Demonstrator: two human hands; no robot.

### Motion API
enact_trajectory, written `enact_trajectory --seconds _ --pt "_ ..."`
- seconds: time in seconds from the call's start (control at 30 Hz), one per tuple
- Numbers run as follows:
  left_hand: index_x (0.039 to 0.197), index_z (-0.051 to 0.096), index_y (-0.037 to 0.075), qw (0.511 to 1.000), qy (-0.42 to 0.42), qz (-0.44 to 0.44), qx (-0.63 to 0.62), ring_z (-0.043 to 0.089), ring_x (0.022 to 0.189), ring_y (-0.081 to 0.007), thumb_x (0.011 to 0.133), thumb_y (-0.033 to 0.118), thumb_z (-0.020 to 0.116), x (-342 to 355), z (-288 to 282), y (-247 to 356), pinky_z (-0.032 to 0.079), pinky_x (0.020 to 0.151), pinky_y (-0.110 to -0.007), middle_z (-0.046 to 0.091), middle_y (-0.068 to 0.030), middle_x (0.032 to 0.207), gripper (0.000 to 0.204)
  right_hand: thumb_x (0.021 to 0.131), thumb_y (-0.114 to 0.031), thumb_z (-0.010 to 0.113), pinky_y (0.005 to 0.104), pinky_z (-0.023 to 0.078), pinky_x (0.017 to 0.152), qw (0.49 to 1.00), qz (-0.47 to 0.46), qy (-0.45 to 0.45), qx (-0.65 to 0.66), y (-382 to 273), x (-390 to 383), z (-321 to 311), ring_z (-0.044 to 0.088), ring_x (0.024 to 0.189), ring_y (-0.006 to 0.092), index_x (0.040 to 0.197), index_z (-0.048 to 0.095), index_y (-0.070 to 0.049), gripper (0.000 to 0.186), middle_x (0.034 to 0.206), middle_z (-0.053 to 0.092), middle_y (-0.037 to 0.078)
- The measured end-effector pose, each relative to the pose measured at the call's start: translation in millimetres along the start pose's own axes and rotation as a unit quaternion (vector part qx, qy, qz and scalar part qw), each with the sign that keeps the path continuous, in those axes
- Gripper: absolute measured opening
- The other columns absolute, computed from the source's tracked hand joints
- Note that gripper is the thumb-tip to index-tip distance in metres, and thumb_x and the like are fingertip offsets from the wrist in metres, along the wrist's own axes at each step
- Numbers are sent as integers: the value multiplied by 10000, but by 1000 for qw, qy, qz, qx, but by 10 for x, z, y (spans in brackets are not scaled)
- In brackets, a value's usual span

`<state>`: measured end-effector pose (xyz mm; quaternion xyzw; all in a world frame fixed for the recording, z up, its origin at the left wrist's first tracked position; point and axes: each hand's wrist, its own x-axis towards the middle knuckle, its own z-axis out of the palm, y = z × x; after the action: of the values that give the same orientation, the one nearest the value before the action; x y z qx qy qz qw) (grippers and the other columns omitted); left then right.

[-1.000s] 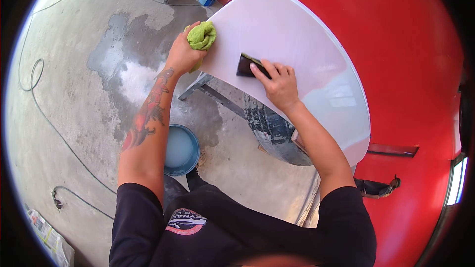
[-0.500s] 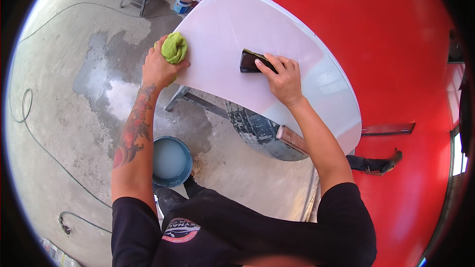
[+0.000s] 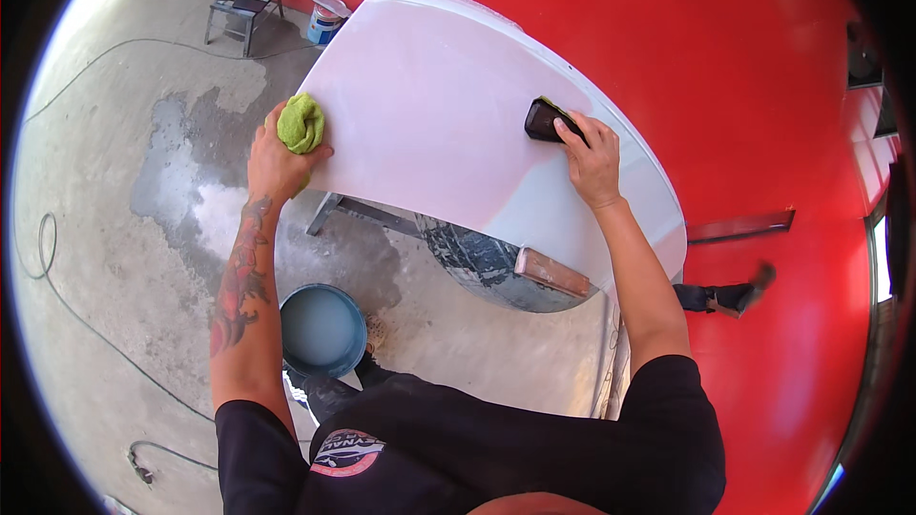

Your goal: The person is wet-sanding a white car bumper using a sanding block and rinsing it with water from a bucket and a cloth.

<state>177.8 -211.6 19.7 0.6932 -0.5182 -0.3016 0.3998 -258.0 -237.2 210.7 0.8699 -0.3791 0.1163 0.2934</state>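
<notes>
A large curved panel (image 3: 429,105), pale pinkish white with a light bluish area toward the right, stretches out in front of me. My right hand (image 3: 593,164) grips a black sanding block (image 3: 547,120) with a thin yellow-green edge, and the block rests on the panel's right part. At the panel's left edge, my left hand (image 3: 272,170) is closed around a crumpled green cloth (image 3: 301,124), its thumb lying along the edge. The underside of the block is hidden.
Below left stands a blue bucket (image 3: 362,343) of cloudy water. Under the panel are a dark smeared round drum (image 3: 477,262), a brownish block (image 3: 553,272) and a metal stand (image 3: 377,215). A stool (image 3: 245,8), paint can (image 3: 324,25), hose (image 3: 105,348) and red wall (image 3: 744,133) surround it.
My right hand has slid the sanding block to the right across the panel. The left hand keeps the cloth at the panel's edge. The whole view has shifted slightly.
</notes>
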Motion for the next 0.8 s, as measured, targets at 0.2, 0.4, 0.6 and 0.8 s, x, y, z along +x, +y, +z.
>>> enact_trajectory --seconds 0.2,0.4,0.6,0.8 --pt "1489 465 168 1000 3 4 5 594 1253 -353 699 315 927 43 66 17 483 1055 -464 632 -158 1331 927 832 -38 680 417 478 917 993 -98 67 10 -281 1342 407 599 1064 265 1199 755 -201 408 1236 671 22" --pt "1444 508 117 999 -11 18 -42 586 1260 -360 714 270 920 -8 -112 -66 474 1065 -453 633 -167 1349 852 856 -34 656 412 487 960 992 -108 60 33 -284 1190 425 611 1096 251 1228 753 -239 436 1262 680 9" --pt "1446 500 104 999 -9 30 -27 575 1262 -361 707 270 926 49 -2 -1 474 1058 -459 635 -164 1339 869 830 8 745 403 448 1006 1000 -13 4 12 287 -26 34 579 1177 265 1289 712 -178 496 1348 648 34" --pt "1417 533 93 999 -6 34 -36 599 1231 -363 705 245 928 16 -54 -39 479 1051 -452 648 -156 1320 829 846 16 668 425 458 989 997 -48 49 40 157 652 148 582 1140 269 1238 724 -192 448 1310 664 50"
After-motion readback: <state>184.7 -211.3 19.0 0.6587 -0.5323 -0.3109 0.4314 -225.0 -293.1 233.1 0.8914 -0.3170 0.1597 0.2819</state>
